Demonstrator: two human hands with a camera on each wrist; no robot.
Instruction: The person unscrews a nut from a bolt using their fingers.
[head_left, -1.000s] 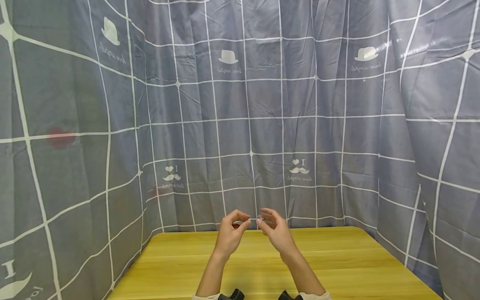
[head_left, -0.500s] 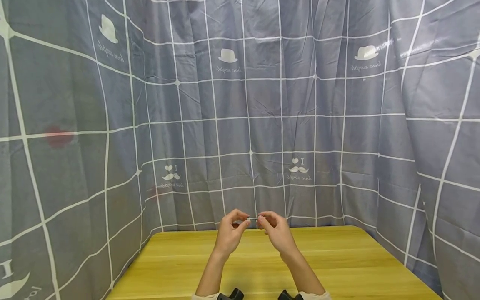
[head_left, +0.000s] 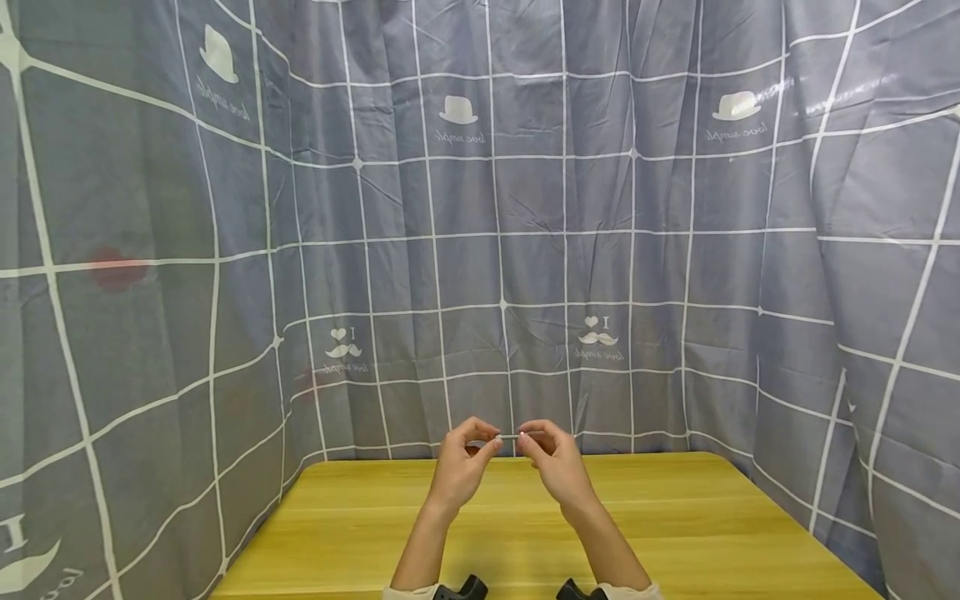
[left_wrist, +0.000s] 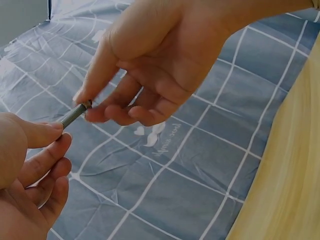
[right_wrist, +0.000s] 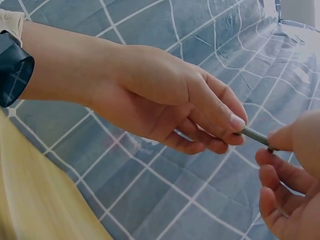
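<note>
A thin grey threaded bolt (left_wrist: 73,117) is held level between the two hands, above the far part of the table. My left hand (head_left: 459,468) pinches one end between thumb and forefinger; in the left wrist view its other fingers curl loosely below. At the opposite end sits a small dark nut (left_wrist: 87,104), pinched by the thumb and forefinger of my right hand (head_left: 561,473). In the right wrist view the bare middle of the bolt (right_wrist: 256,137) shows between the hands, while fingertips mostly hide the nut.
A yellow wood-grain table (head_left: 525,542) lies under the forearms. Grey curtains with white grid lines (head_left: 465,275) enclose its back and sides. Dark wrist devices (head_left: 468,588) sit at both cuffs.
The right fingers loosen, close and shift slightly at the nut end of the bolt. My left hand keeps the same hold in nearly the same spot.
</note>
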